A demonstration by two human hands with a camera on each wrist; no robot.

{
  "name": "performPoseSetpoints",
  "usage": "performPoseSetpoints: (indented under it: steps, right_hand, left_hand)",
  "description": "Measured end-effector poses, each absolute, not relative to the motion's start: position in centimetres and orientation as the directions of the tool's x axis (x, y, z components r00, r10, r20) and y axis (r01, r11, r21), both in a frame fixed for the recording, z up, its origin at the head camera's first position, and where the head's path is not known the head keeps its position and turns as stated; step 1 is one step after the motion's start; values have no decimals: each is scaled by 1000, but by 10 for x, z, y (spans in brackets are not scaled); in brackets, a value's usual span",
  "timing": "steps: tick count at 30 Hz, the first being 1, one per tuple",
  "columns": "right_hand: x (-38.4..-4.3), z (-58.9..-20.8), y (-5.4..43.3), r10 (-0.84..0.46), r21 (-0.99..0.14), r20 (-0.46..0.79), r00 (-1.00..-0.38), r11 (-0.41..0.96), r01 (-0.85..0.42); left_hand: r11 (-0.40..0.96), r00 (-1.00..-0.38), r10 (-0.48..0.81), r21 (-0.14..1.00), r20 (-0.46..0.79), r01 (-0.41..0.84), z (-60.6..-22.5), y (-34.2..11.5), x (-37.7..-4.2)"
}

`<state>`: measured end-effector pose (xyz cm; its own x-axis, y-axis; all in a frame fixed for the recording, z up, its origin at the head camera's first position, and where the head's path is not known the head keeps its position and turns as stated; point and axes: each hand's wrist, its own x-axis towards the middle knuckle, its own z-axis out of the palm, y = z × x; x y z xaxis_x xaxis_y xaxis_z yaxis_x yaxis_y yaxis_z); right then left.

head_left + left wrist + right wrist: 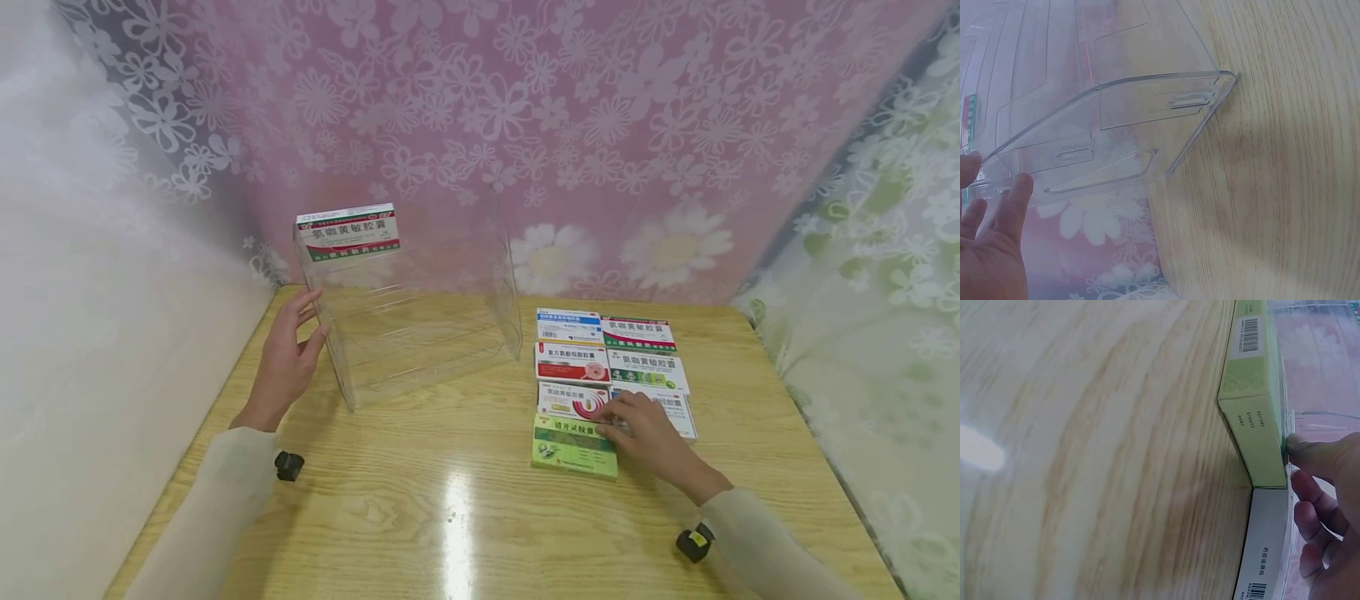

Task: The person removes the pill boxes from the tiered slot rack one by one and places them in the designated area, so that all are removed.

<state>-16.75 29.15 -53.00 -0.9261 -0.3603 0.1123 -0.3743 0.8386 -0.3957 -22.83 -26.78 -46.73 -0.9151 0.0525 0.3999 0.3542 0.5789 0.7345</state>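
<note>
A clear plastic stepped rack (427, 379) stands on the left of the table, one white-red-green medicine box (352, 237) on its top tier at the left end. My left hand (283, 358) holds the rack's left side panel (1116, 109), thumb at the front edge and fingers along the outer face. On the right, my right hand (651, 437) is at a green medicine box (573, 454) lying flat, its thumb (1313, 453) on the box's upper edge. The index fingertip overlaps a white-and-pink box (562, 400) behind. Beneath this hand a white-and-blue box (681, 412) is partly hidden.
More medicine boxes lie in two columns: a blue-and-white one (567, 325), a red-and-white one (572, 363), a red-and-green one (639, 335) and a white-and-green one (648, 372). A pink flowered curtain (465, 100) hangs behind the table (375, 517).
</note>
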Motion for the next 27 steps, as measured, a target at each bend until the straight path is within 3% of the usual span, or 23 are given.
performPoseSetpoints:
  steps: [5,11,19,27]
  right_hand:
    - [-170,-530,291,-343,-373,97,-934,857,-354]
    - [-186,-515,286,-369,-420,168,-914,812,-405]
    - [-254,-445,255,-404,-520,230,-885,718,-462]
    - [-316,-376,186,-419,-600,315,-852,608,-520]
  left_hand:
    - [584,-914,54,730,402,355,-467,-269,-228]
    - [577,-914,59,734,401,359,-467,-269,-228]
    - [591,-918,52,728,394,346,-467,-268,-228]
    - [587,-918,54,732,392,347,-463,-265,-226]
